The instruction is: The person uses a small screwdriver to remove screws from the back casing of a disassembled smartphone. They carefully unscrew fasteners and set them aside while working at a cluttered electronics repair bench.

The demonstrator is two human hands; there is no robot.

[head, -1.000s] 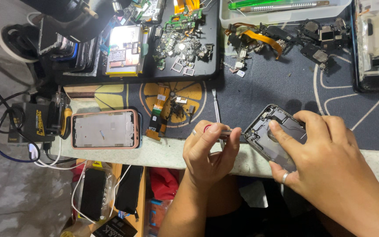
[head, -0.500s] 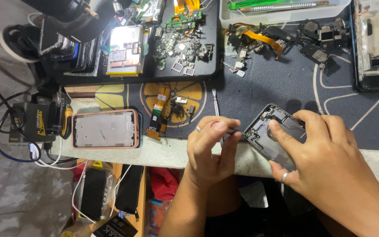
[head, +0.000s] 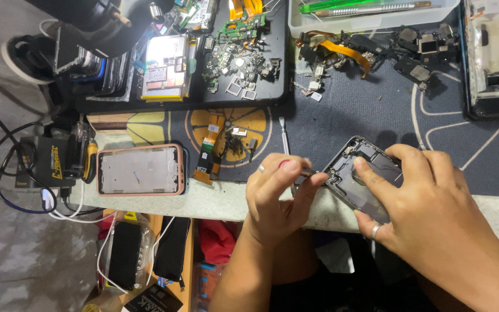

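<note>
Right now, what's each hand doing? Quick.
Left hand: closed, pinching a thin tool at the phone frame's edge.
Right hand: closed on the phone frame, steadying it.

**Phone repair bench, small workshop**

Cluttered work surface under a dark printed mat. At 12 o'clock, black tray heaped with circuit boards, small metal shields and connectors. At 1 o'clock, loose orange flex cables and camera modules, plus a clear bin holding a green tool. At 3 o'clock, stripped phone frame. At 9 o'clock, pink-edged phone housing, beside a power unit with tangled cables. Opened phone chassis gripped at centre. Bags and boxes stashed under the bench edge at 7 o'clock.
</note>
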